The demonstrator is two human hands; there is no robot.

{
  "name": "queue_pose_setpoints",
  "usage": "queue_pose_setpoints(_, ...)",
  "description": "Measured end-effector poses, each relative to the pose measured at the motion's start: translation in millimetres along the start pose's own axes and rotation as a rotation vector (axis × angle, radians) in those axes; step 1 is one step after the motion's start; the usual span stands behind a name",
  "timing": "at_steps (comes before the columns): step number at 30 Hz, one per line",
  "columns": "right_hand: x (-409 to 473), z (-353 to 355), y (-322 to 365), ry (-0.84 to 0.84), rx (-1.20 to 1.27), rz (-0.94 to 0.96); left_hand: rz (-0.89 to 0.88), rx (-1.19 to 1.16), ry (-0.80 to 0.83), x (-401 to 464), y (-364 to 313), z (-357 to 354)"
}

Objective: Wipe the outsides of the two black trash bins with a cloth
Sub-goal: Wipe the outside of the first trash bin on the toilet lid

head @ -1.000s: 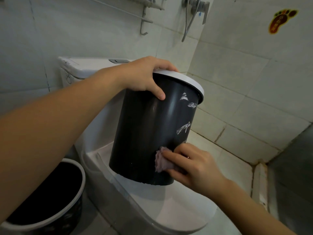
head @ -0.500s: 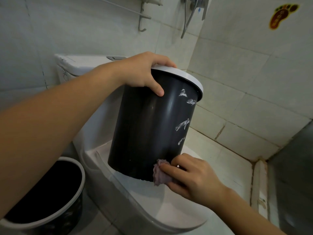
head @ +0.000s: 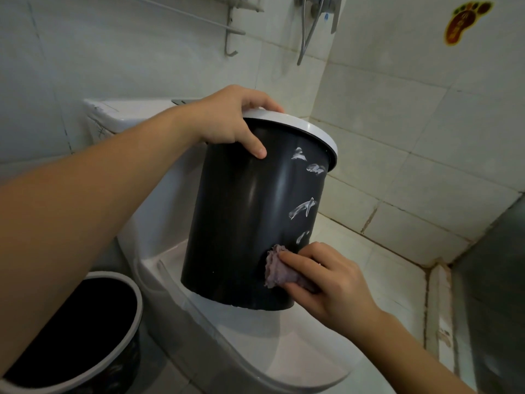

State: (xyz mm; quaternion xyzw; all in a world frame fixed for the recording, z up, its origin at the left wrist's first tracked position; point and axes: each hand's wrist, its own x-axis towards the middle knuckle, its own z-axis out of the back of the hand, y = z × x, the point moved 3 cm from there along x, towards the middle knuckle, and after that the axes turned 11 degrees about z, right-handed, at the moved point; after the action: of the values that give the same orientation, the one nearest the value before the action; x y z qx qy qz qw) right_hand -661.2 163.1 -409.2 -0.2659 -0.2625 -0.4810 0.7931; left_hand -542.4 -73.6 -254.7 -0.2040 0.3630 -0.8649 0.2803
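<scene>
a round black plastic trash bin with a white rim ring (head: 241, 223) stands tilted on the closed white toilet lid (head: 298, 336), its top leaning toward 1 o'clock. white brush-like marks go down its side at the 3 o'clock edge. the left hand (head: 235, 120) grips the rim at 11 o'clock of the bin, fingers curled over the white ring and the thumb pressed on the black wall. the right hand (head: 326, 282) pinches a small crumpled purple-grey cloth (head: 277, 270) and presses it on the lower wall of the bin, at 5 o'clock. a second round black trash bin with a pale rim (head: 71, 336) stands on the floor at 8 o'clock of the first one, beside the toilet, well apart from both hands. an orange footprint sticker (head: 466, 21) is on the tiled wall at 1 o'clock.
</scene>
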Motion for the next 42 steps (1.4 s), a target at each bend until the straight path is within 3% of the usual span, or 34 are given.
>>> queue_pose_setpoints(11,-2,-3,12,0.078,0.010,0.047,0.035,0.228,-0.038,1,-12,0)
queue_pose_setpoints(17,1,-3,18,0.126,-0.006,0.115,0.029,0.242,-0.023,-4,-10,-2)
queue_pose_setpoints(25,23,3,4,0.013,-0.060,-0.046,0.007,0.179,0.003,-9,-5,-1)
queue_pose_setpoints(32,2,-4,25,0.205,0.010,0.162,-0.006,0.158,0.010,-10,-2,1)
queue_pose_setpoints(39,31,5,-4,0.017,-0.095,-0.039,-0.003,0.157,0.008,-8,-1,0)
queue_pose_setpoints(42,28,4,6,0.044,-0.068,0.001,0.000,0.162,0.011,-9,-2,0)
